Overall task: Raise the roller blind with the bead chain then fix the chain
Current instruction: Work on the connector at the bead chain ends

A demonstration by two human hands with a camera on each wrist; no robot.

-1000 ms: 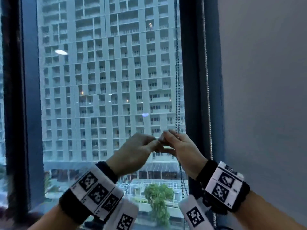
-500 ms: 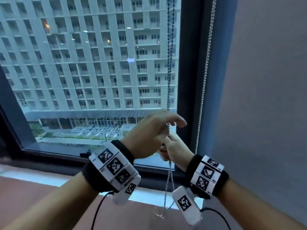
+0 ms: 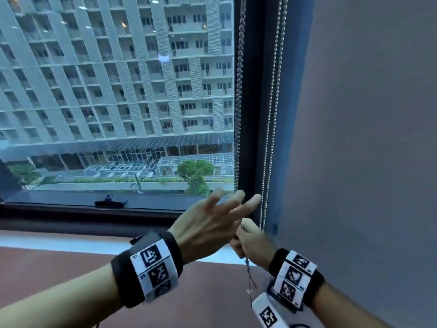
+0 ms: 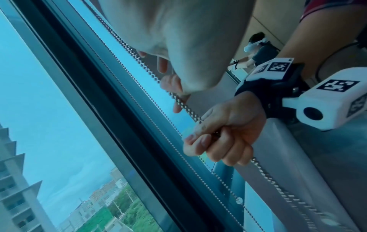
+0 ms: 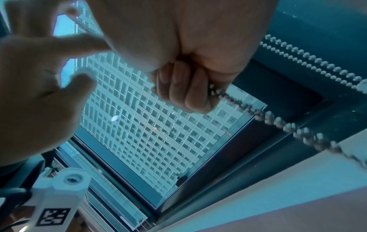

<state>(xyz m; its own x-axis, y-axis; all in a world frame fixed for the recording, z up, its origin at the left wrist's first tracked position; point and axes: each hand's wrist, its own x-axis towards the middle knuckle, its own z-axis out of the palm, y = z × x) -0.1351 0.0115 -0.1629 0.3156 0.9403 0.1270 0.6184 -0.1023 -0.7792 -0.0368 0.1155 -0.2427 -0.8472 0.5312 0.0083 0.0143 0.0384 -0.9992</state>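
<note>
The dark bead chain point(image 3: 238, 102) hangs down the right edge of the bare window pane; no blind covers the glass. My right hand point(image 3: 248, 242) grips this chain in a fist just above the sill, and the slack dangles below it point(image 3: 249, 278). In the left wrist view the right hand point(image 4: 224, 138) is curled round the bead chain point(image 4: 139, 58). My left hand point(image 3: 227, 204) is just above and in front, fingers spread and straight, holding nothing. In the right wrist view my right hand point(image 5: 188, 87) clenches the bead chain point(image 5: 268, 119), with the blurred left hand point(image 5: 39, 78) beside it.
A second, silver chain pair point(image 3: 272, 114) hangs on the dark frame post right of my hands. Further right a grey lowered blind point(image 3: 366, 138) fills the view. The pale sill point(image 3: 71, 240) and a window latch point(image 3: 110, 201) lie lower left. Another person point(image 4: 258, 48) is at the back.
Both hands have come down from mid-window to just above the sill. My left hand has let go of the chain and spread its fingers; the right hand still grips it.
</note>
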